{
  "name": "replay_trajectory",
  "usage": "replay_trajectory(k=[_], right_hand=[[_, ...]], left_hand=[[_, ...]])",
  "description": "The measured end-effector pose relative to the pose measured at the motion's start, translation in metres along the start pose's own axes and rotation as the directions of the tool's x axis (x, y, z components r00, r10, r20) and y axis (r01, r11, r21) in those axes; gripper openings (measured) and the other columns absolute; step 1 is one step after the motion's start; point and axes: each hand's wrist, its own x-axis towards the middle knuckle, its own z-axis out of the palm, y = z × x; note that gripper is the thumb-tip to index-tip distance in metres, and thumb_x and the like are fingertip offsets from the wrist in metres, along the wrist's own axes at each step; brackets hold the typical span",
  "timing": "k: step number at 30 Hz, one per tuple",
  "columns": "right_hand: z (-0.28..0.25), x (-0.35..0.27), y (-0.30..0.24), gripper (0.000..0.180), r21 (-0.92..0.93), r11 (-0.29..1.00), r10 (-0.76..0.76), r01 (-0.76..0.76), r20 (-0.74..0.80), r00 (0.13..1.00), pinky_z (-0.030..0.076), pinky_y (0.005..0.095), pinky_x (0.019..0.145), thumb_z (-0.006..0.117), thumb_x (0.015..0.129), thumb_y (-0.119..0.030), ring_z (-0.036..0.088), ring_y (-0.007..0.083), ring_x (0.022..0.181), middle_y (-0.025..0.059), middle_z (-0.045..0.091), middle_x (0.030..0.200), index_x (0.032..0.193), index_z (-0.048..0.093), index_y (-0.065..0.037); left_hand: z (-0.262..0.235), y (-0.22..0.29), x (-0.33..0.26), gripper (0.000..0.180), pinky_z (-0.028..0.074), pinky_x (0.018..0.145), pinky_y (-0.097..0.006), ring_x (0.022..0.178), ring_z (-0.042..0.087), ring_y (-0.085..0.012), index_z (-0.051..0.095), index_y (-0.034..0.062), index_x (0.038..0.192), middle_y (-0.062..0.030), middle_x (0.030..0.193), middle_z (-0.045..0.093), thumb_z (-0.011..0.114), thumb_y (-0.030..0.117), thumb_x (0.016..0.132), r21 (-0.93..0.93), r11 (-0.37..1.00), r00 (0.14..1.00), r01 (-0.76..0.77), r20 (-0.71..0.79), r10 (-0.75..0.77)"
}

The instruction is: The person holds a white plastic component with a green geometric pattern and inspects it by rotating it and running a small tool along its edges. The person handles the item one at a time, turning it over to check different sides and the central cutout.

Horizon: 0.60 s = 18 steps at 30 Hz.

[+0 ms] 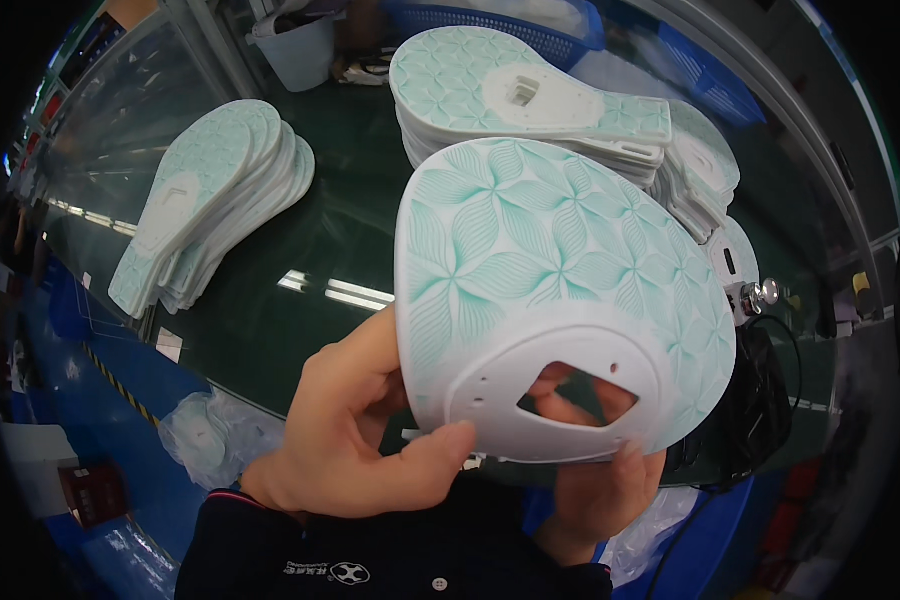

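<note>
I hold a white shoe sole [550, 290] with a teal leaf pattern up close to the camera, its patterned underside facing me. My left hand [355, 440] grips its near left edge, thumb pressed on the smooth heel part. My right hand [600, 490] supports it from beneath on the right; its fingers show through the cut-out hole in the heel. The sole hides most of my right hand.
A fanned stack of similar soles [210, 190] lies at the left on the dark green table [320, 270]. A taller stack of soles [530, 95] stands behind, with more at the right [705, 170]. A blue basket [515, 25] and a white tub [295, 45] sit at the back.
</note>
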Motion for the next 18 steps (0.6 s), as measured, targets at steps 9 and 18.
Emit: replay_trajectory(k=[9,18], right_hand=[[-0.005,0.069,-0.025,0.048,0.209,0.975,0.043,-0.077,0.161,0.986,0.027,0.0379,0.094,0.021,0.084,-0.023,0.025,0.0300,0.114,0.0224,0.016,0.125,0.121,0.009,0.006],[0.014,0.084,-0.045,0.048,0.274,0.954,0.066,-0.126,0.216,0.974,0.021,0.0341,0.096,0.018,0.084,-0.022,0.021,0.0262,0.117,0.0227,0.019,0.124,0.119,0.009,0.010]], left_hand=[[0.002,-0.005,-0.010,0.060,0.032,0.086,-0.028,0.104,0.040,-0.0193,0.010,-0.0038,0.122,-0.0183,0.114,0.038,0.046,-0.005,0.075,-0.094,0.949,0.895,0.302,0.371,-0.248],[0.007,-0.007,-0.016,0.040,0.039,0.082,-0.036,0.098,0.045,-0.0279,0.017,-0.0103,0.117,-0.0238,0.109,0.040,0.032,0.000,0.082,-0.238,0.952,0.952,0.192,0.282,-0.122]])
